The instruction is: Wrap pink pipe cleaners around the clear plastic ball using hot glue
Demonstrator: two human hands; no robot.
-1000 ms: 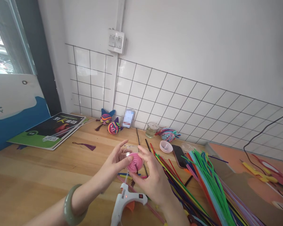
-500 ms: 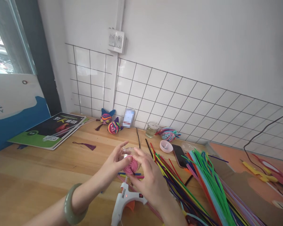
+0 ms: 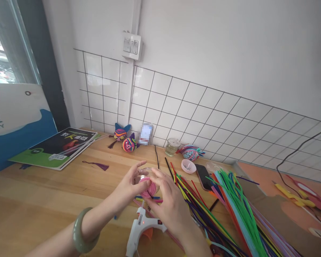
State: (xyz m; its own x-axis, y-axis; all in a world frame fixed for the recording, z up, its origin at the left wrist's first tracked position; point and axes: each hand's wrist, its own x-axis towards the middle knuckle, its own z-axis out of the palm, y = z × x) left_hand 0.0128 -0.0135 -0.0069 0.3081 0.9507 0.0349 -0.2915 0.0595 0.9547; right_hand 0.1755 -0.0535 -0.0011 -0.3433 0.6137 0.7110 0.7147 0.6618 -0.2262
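Disc of coiled pink (image 3: 152,188) sits above the bench (image 3: 42,203) between left hand (image 3: 133,182) and right hand (image 3: 168,198), both partly curled and gripping it, probably to steady it, with the glue gun (image 3: 142,224) nearby, presumably for easy reach.

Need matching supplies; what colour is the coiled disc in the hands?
The coiled disc is pink; see the head view.

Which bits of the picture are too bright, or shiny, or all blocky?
Head view: the window, upper left, looks washed out; head view: the bracelet and wall tiles have pale, shiny patches; head view: coarse squares hide the upright thing against the tiles, so I can't tell what it shows.
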